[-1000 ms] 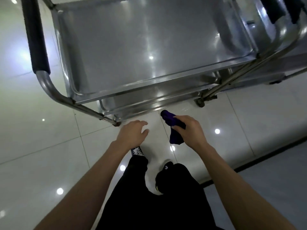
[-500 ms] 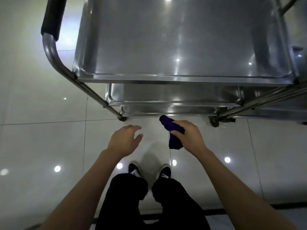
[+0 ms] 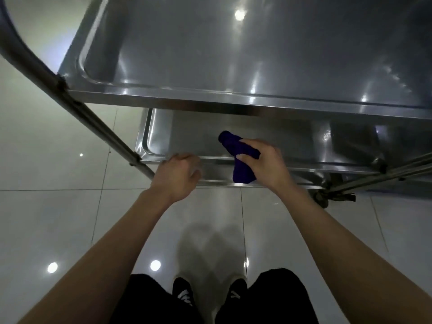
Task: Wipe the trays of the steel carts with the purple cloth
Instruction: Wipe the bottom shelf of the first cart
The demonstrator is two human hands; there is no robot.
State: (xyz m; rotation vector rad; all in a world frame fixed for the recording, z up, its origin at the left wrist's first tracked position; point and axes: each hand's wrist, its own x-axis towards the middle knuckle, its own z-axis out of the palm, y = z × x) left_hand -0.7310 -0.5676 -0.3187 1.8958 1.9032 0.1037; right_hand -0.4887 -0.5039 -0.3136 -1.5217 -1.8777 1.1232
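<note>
Item: my right hand [image 3: 264, 164] grips purple cloth [image 3: 238, 157]; left hand [image 3: 180, 174] empty, fingers loosely curled at lower tray [image 3: 159, 136] rim. Risk: knuckles knocking top tray [image 3: 210, 104] edge.

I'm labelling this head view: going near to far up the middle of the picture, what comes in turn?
Shoes → floor tiles → right hand gripping the purple cloth → lower tray → top tray.
</note>
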